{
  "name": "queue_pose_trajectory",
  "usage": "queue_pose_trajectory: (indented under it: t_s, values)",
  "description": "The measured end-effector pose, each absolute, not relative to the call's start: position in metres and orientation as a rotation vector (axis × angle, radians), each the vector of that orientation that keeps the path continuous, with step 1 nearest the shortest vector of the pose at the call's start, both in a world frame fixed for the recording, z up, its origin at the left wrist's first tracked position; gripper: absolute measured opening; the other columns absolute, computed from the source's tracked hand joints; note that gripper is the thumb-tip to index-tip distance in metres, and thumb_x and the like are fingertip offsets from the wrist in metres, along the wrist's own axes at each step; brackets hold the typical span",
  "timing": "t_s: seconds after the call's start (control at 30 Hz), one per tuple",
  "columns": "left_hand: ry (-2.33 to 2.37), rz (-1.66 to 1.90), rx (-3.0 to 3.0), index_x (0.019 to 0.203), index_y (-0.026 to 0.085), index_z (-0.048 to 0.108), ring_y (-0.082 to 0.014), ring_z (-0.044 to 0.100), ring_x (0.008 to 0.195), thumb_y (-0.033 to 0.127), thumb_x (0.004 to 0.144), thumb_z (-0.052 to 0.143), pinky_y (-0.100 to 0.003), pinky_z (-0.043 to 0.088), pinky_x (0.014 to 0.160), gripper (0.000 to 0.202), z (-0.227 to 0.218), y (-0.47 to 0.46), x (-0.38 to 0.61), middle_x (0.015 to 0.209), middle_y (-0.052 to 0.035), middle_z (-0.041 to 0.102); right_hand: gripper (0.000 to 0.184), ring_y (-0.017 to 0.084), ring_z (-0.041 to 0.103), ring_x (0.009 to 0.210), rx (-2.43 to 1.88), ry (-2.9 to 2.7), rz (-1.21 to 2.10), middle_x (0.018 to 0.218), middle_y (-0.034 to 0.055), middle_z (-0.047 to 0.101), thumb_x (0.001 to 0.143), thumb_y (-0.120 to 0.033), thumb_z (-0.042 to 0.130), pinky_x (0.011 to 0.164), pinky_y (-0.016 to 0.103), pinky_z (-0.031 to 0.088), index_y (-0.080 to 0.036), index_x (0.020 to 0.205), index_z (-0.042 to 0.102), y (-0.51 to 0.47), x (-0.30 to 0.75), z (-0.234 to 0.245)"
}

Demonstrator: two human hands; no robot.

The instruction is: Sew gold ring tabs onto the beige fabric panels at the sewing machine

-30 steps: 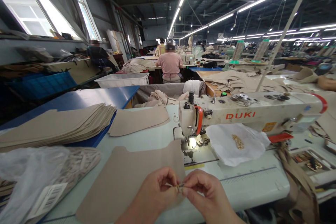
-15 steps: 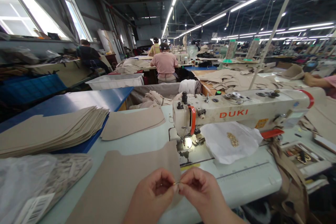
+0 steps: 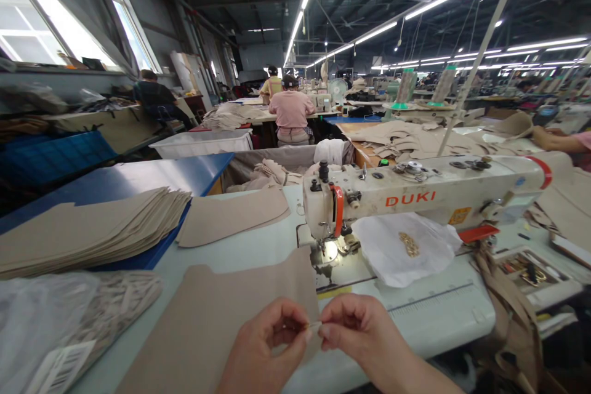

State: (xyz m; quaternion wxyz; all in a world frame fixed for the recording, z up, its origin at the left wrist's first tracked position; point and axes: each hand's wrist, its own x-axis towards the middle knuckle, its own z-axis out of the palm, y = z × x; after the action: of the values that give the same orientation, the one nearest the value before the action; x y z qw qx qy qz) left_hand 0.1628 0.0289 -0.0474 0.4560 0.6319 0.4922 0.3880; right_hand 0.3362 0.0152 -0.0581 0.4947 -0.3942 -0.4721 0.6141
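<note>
My left hand and my right hand meet at the bottom centre, both pinched on one small beige loop piece held between their fingertips. They hover over a flat beige fabric panel lying on the pale sewing table. Just beyond stands a white DUKI sewing machine with its needle light on. A white sheet with several small gold metal parts lies under the machine arm.
A stack of beige panels sits at left on a blue table, one loose panel beside it. A plastic bag of strips lies at lower left. Beige straps hang at right. Seated people work further back.
The view shifted slightly left and steadied. My hands stayed pinched together on the small piece, with the fingers working it a little.
</note>
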Motion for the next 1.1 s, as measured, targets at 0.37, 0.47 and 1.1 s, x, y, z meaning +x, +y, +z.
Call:
queue_pose_trajectory:
  t_s: [0.37, 0.47, 1.1]
  values:
    - [1.142, 0.661, 1.41, 0.067, 0.017, 0.054, -0.0115, 0.055, 0.059, 0.017, 0.056, 0.068, -0.022, 0.043, 0.058, 0.018, -0.04, 0.043, 0.155, 0.063, 0.0029, 0.062, 0.005, 0.006, 0.044, 0.042, -1.144, -1.229, 1.449, 0.046, -0.0056, 0.052, 0.056, -0.019, 0.057, 0.044, 0.019, 0.033, -0.015, 0.06, 0.057, 0.017, 0.333, -0.072]
    - [1.028, 0.473, 1.509, 0.074, 0.016, 0.057, -0.0119, 0.059, 0.063, 0.016, 0.056, 0.068, -0.021, 0.046, 0.061, 0.021, -0.039, 0.065, 0.148, 0.07, 0.002, 0.066, 0.008, 0.007, 0.046, 0.041, -1.141, -1.155, 1.513, 0.047, -0.0053, 0.054, 0.055, -0.021, 0.058, 0.044, 0.02, 0.037, -0.015, 0.059, 0.056, 0.021, 0.331, -0.082]
    - [1.268, 0.895, 2.788, 0.114, 0.017, 0.056, -0.027, 0.057, 0.11, 0.029, 0.089, 0.047, -0.047, 0.051, 0.094, 0.029, -0.113, 0.111, 0.144, 0.116, -0.0118, 0.061, 0.014, 0.007, 0.054, 0.04, -1.427, -1.172, 1.569, 0.051, -0.0043, 0.06, 0.069, -0.02, 0.068, 0.041, 0.016, 0.04, -0.015, 0.063, 0.056, 0.105, 0.331, -0.076]
